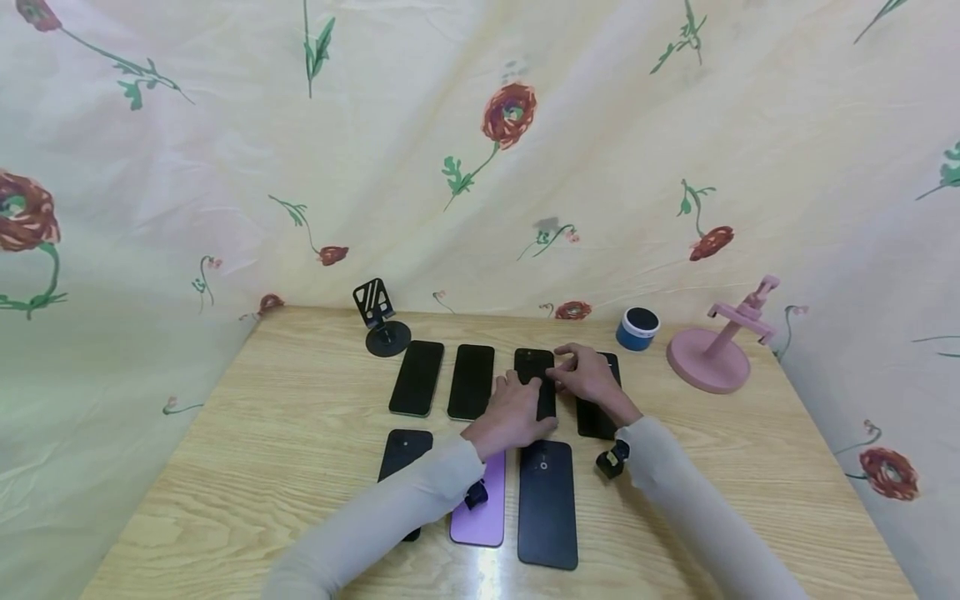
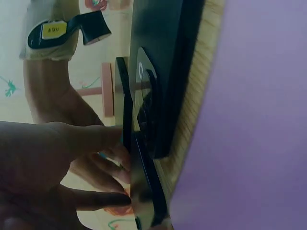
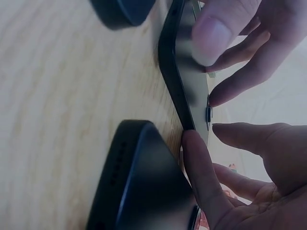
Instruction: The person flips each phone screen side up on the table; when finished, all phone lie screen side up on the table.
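In the head view several phones lie in two rows. My left hand (image 1: 513,412) reaches over the black phone (image 1: 534,365), third in the back row, its fingers spread and mostly straight. My right hand (image 1: 588,375) touches that phone's right edge with its fingertips and hangs over another black phone (image 1: 596,421). From the right wrist, the left thumb (image 3: 211,40) shows against the phone's face (image 3: 189,72), and a right finger (image 3: 199,158) rests on its edge. Neither hand curls round the phone. A dark blue phone (image 1: 547,508) lies in front, beside a purple phone (image 1: 491,508).
Two dark-screened phones (image 1: 417,379) (image 1: 472,382) lie at the back left, and a dark phone (image 1: 405,450) sits partly under the left sleeve. Along the back stand a black phone stand (image 1: 387,337), a blue round speaker-like object (image 1: 636,337) and a pink stand (image 1: 708,362). Floral cloth (image 1: 375,167) hangs behind.
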A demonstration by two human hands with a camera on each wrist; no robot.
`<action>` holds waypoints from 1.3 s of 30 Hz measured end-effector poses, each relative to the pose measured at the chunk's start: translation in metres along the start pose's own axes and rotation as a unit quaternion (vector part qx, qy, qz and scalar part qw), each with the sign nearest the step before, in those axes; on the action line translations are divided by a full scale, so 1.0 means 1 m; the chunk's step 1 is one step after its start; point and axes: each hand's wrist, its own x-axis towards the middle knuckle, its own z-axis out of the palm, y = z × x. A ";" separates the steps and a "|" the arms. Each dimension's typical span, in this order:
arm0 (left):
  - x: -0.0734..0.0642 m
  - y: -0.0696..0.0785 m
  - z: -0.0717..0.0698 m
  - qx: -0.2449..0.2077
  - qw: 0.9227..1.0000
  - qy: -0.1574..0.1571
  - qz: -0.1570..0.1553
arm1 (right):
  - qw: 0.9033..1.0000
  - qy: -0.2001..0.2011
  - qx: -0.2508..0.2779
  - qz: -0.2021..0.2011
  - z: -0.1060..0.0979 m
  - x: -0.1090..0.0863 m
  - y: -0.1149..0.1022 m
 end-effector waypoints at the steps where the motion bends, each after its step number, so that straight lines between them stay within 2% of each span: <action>1: 0.001 0.002 0.001 0.010 1.000 0.000 -0.003 | 1.000 -0.003 -0.001 0.002 0.000 0.001 0.000; 8: 0.002 0.013 0.005 0.079 0.997 0.015 -0.015 | 1.000 -0.011 -0.010 0.012 -0.001 0.005 -0.001; 14: 0.004 0.017 0.008 0.106 0.994 0.020 -0.020 | 1.000 -0.006 -0.024 0.012 -0.002 0.005 -0.002; 19: 0.006 0.019 0.009 0.107 0.994 0.017 -0.030 | 0.999 -0.006 -0.023 0.026 -0.001 0.006 -0.004; 26: 0.005 0.018 0.011 0.078 0.996 0.021 -0.035 | 0.999 -0.008 -0.025 0.030 0.001 0.008 -0.003; 29: 0.004 0.017 0.011 0.076 0.996 0.022 -0.032 | 0.999 -0.009 -0.022 0.033 0.002 0.009 -0.002; 34: 0.006 0.016 0.013 0.100 0.995 0.027 -0.017 | 0.999 -0.008 -0.018 0.038 0.002 0.009 -0.002; 39: 0.006 0.014 0.011 0.108 0.994 0.030 0.000 | 0.999 -0.004 -0.022 0.028 0.001 0.008 -0.004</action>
